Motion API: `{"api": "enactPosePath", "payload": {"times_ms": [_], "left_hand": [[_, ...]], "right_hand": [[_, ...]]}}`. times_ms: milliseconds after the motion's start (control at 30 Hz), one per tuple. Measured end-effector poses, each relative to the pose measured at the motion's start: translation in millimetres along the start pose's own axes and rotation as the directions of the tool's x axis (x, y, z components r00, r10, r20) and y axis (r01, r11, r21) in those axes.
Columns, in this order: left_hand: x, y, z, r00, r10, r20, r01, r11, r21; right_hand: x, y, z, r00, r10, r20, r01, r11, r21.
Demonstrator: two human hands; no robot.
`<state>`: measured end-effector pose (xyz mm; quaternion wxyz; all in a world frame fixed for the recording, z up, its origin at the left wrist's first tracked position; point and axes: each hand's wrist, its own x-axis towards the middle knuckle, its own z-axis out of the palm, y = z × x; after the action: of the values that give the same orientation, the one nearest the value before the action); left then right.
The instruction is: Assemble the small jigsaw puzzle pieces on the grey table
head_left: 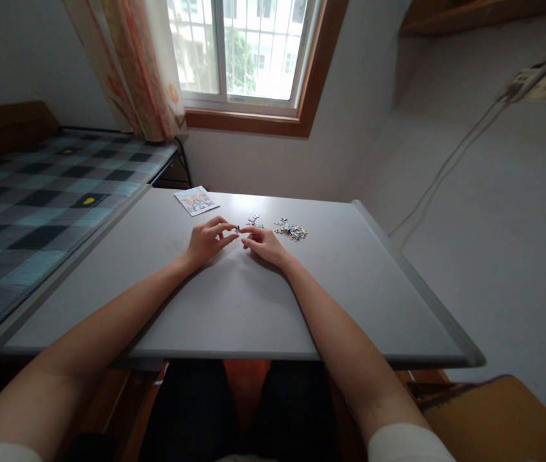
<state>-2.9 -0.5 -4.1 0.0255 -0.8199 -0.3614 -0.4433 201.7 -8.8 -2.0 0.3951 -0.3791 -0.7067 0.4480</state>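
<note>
My left hand (208,240) rests on the grey table (234,301) and pinches a small jigsaw piece (237,228) between thumb and forefinger. My right hand (263,244) lies just right of it, fingertips meeting the same piece. A few loose pieces (253,221) sit just beyond the hands, and a small pile of puzzle pieces (292,230) lies to the right of them. A printed picture card (196,200) lies at the table's far left.
A bed with a checked cover (36,199) runs along the table's left edge. A window (241,51) with a curtain (133,70) is behind the table. A white wall with a cable and socket (537,83) stands at right. A wooden seat corner (494,417) shows at lower right.
</note>
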Motion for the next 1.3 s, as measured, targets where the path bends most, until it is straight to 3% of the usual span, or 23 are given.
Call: {"api": "enactPosePath", "payload": {"times_ms": [833, 1300], "left_hand": [[-1.0, 0.0, 2.1, 0.998, 0.028, 0.061, -0.025, 0.998, -0.059], [1.5, 3.9, -1.4, 0.999, 0.036, 0.018, -0.036, 0.998, -0.046]], "right_hand": [[1.0, 2.3, 0.0, 1.0, -0.027, -0.001, 0.027, 0.999, 0.018], [2.2, 2.6, 0.1, 1.0, 0.0, -0.02, 0.0, 1.0, -0.001]]}}
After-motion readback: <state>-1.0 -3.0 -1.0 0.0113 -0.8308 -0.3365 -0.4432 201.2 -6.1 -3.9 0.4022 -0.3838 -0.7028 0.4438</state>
